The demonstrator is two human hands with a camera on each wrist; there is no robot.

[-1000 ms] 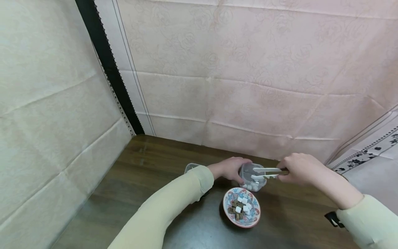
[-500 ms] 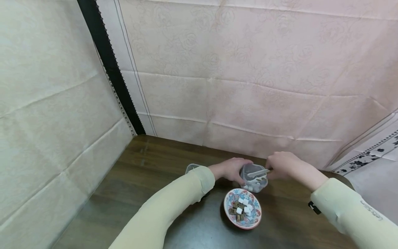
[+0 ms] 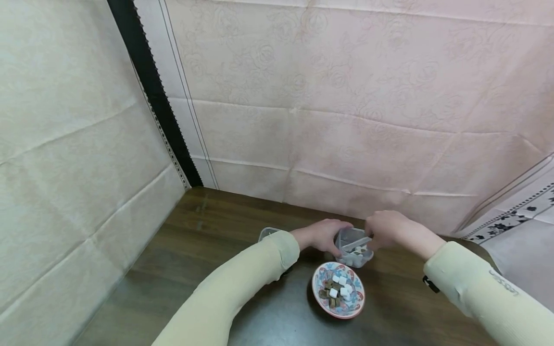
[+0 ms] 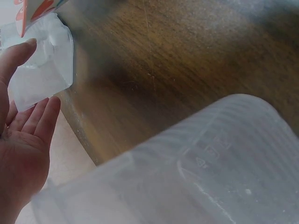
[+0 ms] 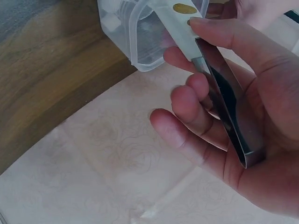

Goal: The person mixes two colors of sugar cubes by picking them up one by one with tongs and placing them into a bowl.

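Note:
At the back of the table, my left hand [image 3: 322,234] grips a clear plastic container [image 4: 44,86], thumb on one side and fingers on the other. White cubes lie inside it. My right hand [image 3: 385,229] holds a pair of tongs [image 5: 229,102] with metal handles and white tips. The tips reach into the container, and whether they pinch a cube is hidden. Just in front stands a patterned bowl [image 3: 317,299] with a red rim, holding several white cubes [image 3: 344,291] and brown cubes [image 3: 323,293].
A second clear plastic container [image 3: 268,232] stands left of my left hand, partly behind the sleeve; it looms large in the left wrist view. The brown wooden table [image 3: 173,269] meets a patterned cloth [image 3: 329,158] along its back edge.
My right hand has moved left, bringing the tongs from above the container's right side down into it. The left hand, container and bowl stay about where they were.

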